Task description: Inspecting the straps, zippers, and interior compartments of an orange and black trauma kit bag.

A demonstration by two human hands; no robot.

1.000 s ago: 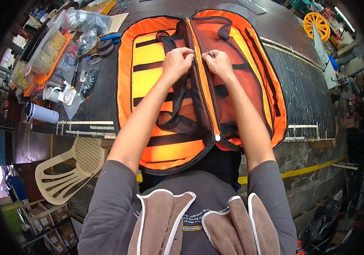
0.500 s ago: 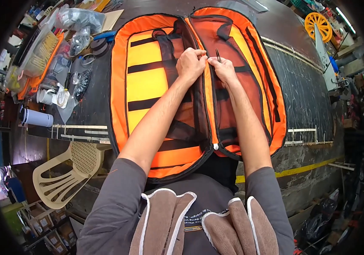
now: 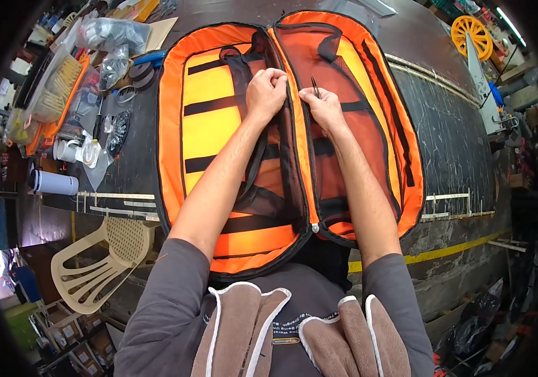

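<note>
Plainly, the open bag (image 3: 302, 144) lies across the dark worktable (image 3: 448, 138), spread like a book, its long axis running away from the person and its far end leaning slightly left. The orange centre strip (image 3: 310, 182) follows that line, with a pale zip pull (image 3: 315, 228) at its near end; the nearest rounded edge reaches past the table edge toward the torso. The left hand (image 3: 266, 93) has its fingers curled together just left of the strip, and whether they pinch anything cannot be told. The right hand (image 3: 324, 108), just right of the strip, grips a small dark pointed tool (image 3: 315, 87), tip outward.

Both forearms cross over the bag and hide parts of each half; black mesh (image 3: 350, 81) veils much of the right half's lining. Left of the bag sit black rolls (image 3: 143, 75), clear plastic bags (image 3: 112, 34), a clear box (image 3: 58, 88) and a lilac bottle (image 3: 55, 182) on its side. A beige chair (image 3: 129, 239) stands below the table's left edge.
</note>
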